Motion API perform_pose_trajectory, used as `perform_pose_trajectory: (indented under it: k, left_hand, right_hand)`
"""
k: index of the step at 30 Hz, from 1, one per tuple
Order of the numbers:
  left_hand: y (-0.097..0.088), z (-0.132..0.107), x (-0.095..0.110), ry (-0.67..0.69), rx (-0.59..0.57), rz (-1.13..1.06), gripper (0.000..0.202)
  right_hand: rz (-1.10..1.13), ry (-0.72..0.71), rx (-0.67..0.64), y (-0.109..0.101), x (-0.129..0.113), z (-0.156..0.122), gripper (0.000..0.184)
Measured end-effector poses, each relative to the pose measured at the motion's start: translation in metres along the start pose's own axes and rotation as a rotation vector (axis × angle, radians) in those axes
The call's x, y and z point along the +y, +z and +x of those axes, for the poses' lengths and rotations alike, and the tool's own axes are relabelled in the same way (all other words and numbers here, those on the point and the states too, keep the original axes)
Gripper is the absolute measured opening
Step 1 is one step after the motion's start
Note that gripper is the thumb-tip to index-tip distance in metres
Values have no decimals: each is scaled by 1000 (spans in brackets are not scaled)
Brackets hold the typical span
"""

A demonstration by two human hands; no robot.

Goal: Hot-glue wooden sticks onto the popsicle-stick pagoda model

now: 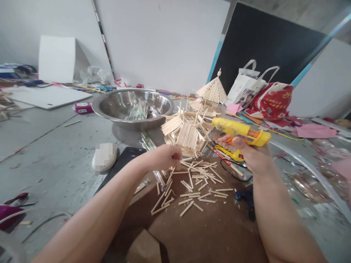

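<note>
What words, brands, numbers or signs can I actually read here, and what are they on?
"好": on the white bag; the characters after it are too blurred to read.
Red bag: pale characters, too blurred.
Yellow glue gun: label too small.
Purple box: markings too small.

one head-worn view looks forward and down, close above the brown surface (208, 230), facing the stick model (188, 136) at twelve o'clock and the white wall (164, 44) beyond.
</note>
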State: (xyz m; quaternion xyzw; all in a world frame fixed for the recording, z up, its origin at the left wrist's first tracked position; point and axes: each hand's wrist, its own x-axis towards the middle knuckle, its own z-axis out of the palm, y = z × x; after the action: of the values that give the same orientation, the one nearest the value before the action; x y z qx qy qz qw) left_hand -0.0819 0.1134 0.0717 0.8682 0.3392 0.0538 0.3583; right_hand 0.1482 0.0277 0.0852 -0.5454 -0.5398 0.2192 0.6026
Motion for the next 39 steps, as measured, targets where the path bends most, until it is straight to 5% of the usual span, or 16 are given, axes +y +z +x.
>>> perform_pose_trajectory:
  k: [6, 17, 39]
  left_hand:
    - [-3, 8, -14, -41, 239, -553, 10]
    - [9, 19, -20, -195, 482, -632, 23]
    - [9, 21, -24, -242, 386, -803, 21]
  right_hand:
    - [14, -28, -10, -1, 3, 1, 17]
    - [-3, 69, -9, -3, 2, -1, 21]
    - [-3, 8, 20, 3, 1, -1, 20]
